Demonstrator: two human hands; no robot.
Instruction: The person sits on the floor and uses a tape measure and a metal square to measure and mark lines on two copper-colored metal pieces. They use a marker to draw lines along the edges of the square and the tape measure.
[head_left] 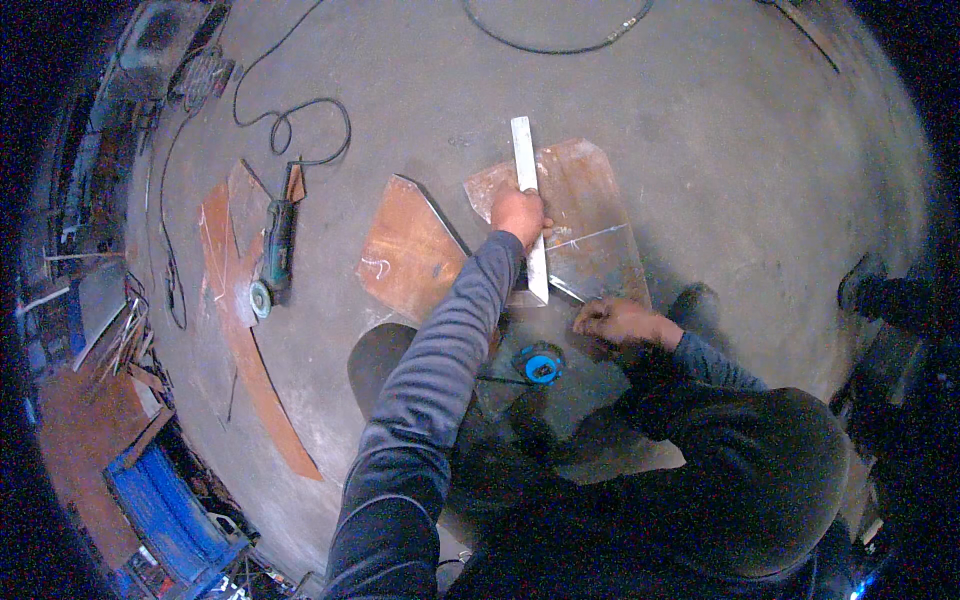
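My left hand (520, 215) presses down on a long pale metal straightedge (525, 150) that lies across a rusty steel plate (585, 200) on the concrete floor. My right hand (612, 320) is closed on a thin scribing tool (566, 290) whose tip meets the plate beside the straightedge's near end. A light scratched line runs across the plate. A blue tape measure (541, 365) rests on the plate just below my hands.
A second rusty plate (410, 250) lies to the left. An angle grinder (272, 255) with its black cord (300, 120) sits on curved rusty offcuts (240, 340). Metal scrap and a blue crate (165, 510) crowd the lower left. A dark shoe (880, 295) is at right.
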